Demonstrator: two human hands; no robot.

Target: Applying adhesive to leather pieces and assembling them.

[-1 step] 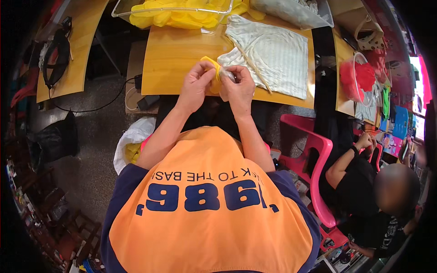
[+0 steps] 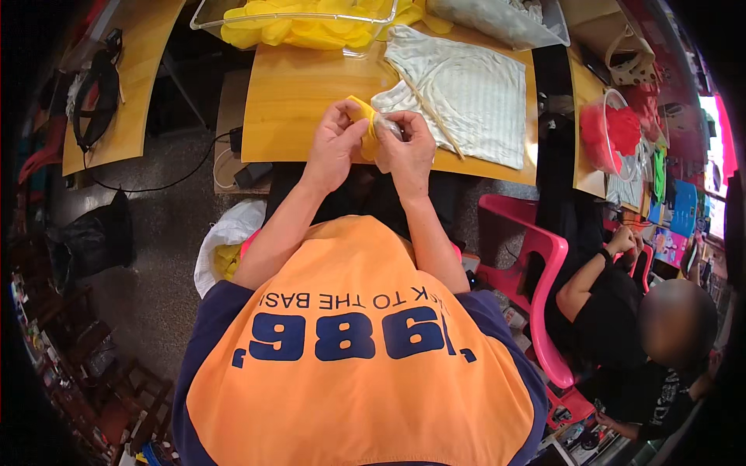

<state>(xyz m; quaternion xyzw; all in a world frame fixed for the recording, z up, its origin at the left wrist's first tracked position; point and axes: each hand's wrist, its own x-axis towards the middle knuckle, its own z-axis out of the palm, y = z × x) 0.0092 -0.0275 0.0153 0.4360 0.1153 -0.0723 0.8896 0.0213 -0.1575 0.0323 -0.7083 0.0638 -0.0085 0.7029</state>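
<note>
Above the table's near edge, my left hand (image 2: 340, 144) pinches a thin yellow piece (image 2: 364, 106), fabric-like and folded. Close beside it, touching or nearly so, my right hand (image 2: 408, 151) is closed on a small greyish, see-through piece (image 2: 385, 124) at the yellow one's right side. Fingers cover much of both, so their exact kind and whether they are joined cannot be told. Just beyond my right hand lies a white cloth (image 2: 482, 93), spread flat, with a thin tan stick (image 2: 427, 109) across it.
At the table's (image 2: 287, 101) far edge stand a clear bin (image 2: 295, 17) of yellow pieces and another bin (image 2: 505, 27) with greyish contents. A white sack (image 2: 225, 233) sits left of me. To my right are a pink chair (image 2: 544, 248) and a seated person (image 2: 606, 311).
The yellow piece has shifted very slightly between my fingers. Both hands keep nearly the same place and grip.
</note>
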